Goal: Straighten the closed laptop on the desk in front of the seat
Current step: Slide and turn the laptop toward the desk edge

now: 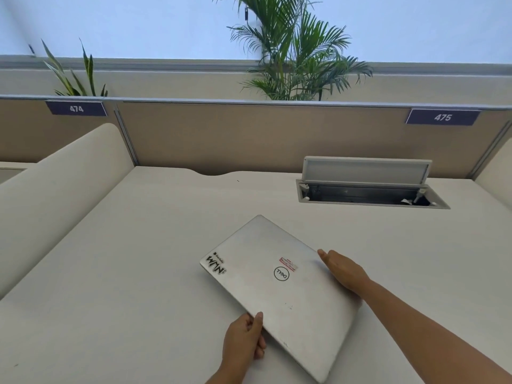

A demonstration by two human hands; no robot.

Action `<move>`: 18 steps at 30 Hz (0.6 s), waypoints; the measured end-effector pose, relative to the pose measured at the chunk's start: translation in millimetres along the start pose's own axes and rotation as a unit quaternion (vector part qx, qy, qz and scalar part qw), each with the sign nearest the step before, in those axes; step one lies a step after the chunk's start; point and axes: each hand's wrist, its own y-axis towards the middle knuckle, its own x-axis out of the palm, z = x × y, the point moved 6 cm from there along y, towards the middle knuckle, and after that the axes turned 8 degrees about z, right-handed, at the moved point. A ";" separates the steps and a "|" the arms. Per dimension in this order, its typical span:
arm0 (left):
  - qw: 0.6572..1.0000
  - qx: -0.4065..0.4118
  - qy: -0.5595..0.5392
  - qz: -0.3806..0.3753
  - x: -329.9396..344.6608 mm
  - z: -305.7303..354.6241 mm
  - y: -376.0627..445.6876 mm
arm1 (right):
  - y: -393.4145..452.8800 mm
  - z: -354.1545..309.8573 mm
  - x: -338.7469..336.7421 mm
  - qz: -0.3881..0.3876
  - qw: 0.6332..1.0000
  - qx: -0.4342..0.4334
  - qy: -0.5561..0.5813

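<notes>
My left hand (pixel 243 343) is at the laptop's (pixel 279 289) near-left long edge — thumb lying up along the edge, the other fingers curled underneath or beside it, out of sight. So fingers are pinched on that edge as far as I can see; can't tell how far they reach under.

My right hand (pixel 342 271) is on the opposite long edge, far-right side. Fingers together and flat, pressed along the rim, tips pointing away from me. Palm covers the edge, so can't tell if anything wraps under. Not a closed fist, more a flat push against the side.

Laptop sits between the two hands, lid shut, silver, round logo mid-lid, a red-and-white label (pixel 288 264) just beyond the logo, a black-and-white sticker (pixel 216 266) at the left corner. It's skewed on the desk (pixel 124 259) — one corner points toward the far partition, another runs off toward me at the lower right. Left corner looks slightly lifted; not certain.

Further out: cable box (pixel 371 189) recessed in the desk, far right, lid flipped up, well apart from the laptop. Curved white divider (pixel 63 184) on the left. Tan partition (pixel 249 134) at the back with number plates 474 (pixel 76 108) and 475 (pixel 442 117). Plants (pixel 299 56) behind it.
</notes>
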 end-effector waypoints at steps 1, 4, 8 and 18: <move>1.000 0.000 0.007 -0.003 1.8 0.0 -2.7 | -2.0 2.5 -1.4 0.003 1.000 0.000 -0.003; 1.000 0.002 0.017 -0.008 4.5 1.1 -5.2 | -6.1 7.5 -4.4 0.012 1.000 -0.002 -0.008; 1.000 -0.003 0.020 -0.013 5.0 0.5 -4.4 | -6.0 11.3 -3.5 0.017 1.000 -0.007 -0.011; 0.998 -0.035 0.021 -0.044 5.1 0.8 0.0 | -4.8 8.0 -4.7 0.023 0.998 -0.037 -0.052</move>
